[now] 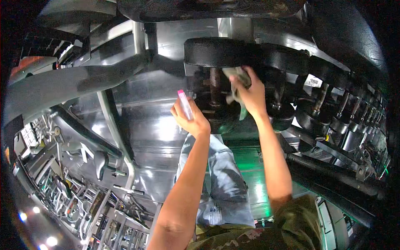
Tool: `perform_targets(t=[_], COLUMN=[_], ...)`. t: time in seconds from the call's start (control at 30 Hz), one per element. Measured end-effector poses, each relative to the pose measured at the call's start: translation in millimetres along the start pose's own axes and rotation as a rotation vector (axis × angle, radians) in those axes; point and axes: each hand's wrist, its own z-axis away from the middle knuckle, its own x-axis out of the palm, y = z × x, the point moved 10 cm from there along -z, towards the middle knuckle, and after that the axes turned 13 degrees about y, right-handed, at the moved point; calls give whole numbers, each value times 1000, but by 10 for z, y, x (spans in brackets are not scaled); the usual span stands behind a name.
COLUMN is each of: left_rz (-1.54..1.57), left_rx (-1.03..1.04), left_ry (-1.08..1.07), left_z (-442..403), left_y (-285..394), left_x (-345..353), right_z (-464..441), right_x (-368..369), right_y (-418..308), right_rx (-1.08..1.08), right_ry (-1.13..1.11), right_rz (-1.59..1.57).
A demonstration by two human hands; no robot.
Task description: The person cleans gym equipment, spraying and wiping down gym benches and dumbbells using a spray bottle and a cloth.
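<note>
My left hand (pixel 192 121) is wrapped round a small clear bottle with a pink top (pixel 185 106), held upright in front of the rack. A crumpled grey-green cloth (pixel 238 79) is in my right hand (pixel 253 96), whose fingers are closed on it and slightly blurred. That hand is at a large black dumbbell (pixel 214 51), just right of its worn handle (pixel 215 85). Whether the cloth touches the dumbbell I cannot tell. Beside it, on the right, sits another black dumbbell (pixel 285 58).
A row of smaller dumbbells (pixel 342 102) runs off to the right along the rack. Black rails (pixel 333 183) cross below them. On the left stands a grey-framed bench or machine (pixel 75 85), with more gym equipment (pixel 87 200) behind. Shiny dark flooring (pixel 166 129) lies between.
</note>
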Motion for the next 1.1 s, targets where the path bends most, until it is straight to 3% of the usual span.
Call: perform_targets(t=[0.03,0.17,0.3,0.37,0.4,0.47,0.5,0.57,0.63,0.7,0.77,0.87,0.93,0.97,1.03,1.07,1.1], left_rz=[-3,57,38,69,70,79,81,56,59,89,104,79,107,131,134,103,73], left_rx=[8,4,44,38,36,37,36,-7,11,25,-30,80,40,2,9,43,80], left_ry=[-8,-18,-13,-7,-8,-31,-29,-14,-26,5,-7,17,6,-5,-2,-7,-14], left_z=[-1,1,-1,-5,-5,0,0,-4,-2,3,6,-3,2,3,-14,-21,-19], left_y=[10,27,20,-57,-40,-2,-20,-127,-113,-77,-117,-33,12,16,-19,-15,9], left_x=[2,35,31,60,51,50,57,66,60,42,56,11,2,10,22,22,24], right_z=[-35,154,237,425,435,480,472,405,392,335,351,451,648,755,692,690,649], right_x=[34,295,98,134,101,128,202,172,342,546,629,682,814,666,671,636,557], right_y=[88,275,293,93,33,-402,-444,-856,-971,-932,-829,-841,-572,-540,-484,-517,-507], right_rx=[19,108,123,10,10,-357,-359,-626,-612,-731,-702,-686,-519,-673,-590,-586,-449], right_ry=[91,58,-153,-529,-528,-493,-494,-165,-123,5,-54,-204,-564,-207,-359,-350,-318], right_rz=[-70,-204,57,256,258,235,236,181,250,519,492,648,798,529,493,492,376])
